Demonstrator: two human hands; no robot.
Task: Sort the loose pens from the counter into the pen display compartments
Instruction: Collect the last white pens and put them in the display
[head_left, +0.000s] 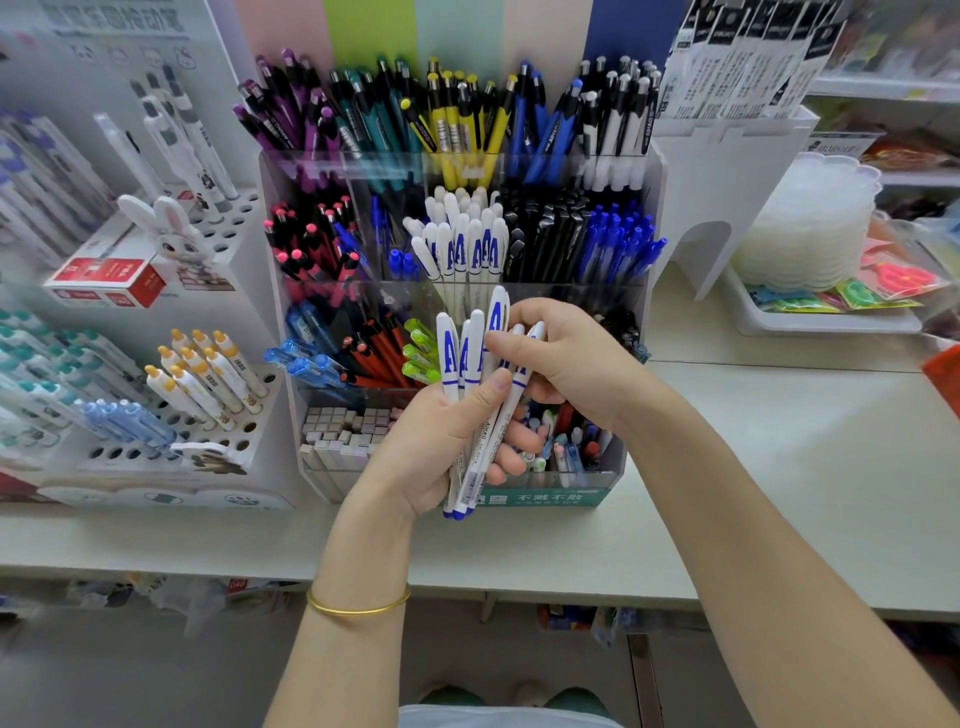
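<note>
Just off the front edge of the counter (779, 467), and it's both hands on one bundle: the left hand (441, 441) has its fingers wrapped round the barrels of the white pens (467, 358), thumb laid across the front, while the right hand (566, 364) pinches in at the cap end with thumb and fingertips. The pens stand close to upright, caps up and leaning away toward the pen display (654, 208), blue tips down at the heel of the left palm. Straight beyond those caps, middle row, sits the matching compartment (462, 244), packed with the same white caps. The right hand is the nearer one, so I'd guess the drop goes up and forward, tips first. Reading what I can: a big blue "A" on every cap, barrel print that looks like "AIHAO", and the green strip (545, 498) at the display's foot says "不溅不散".
</note>
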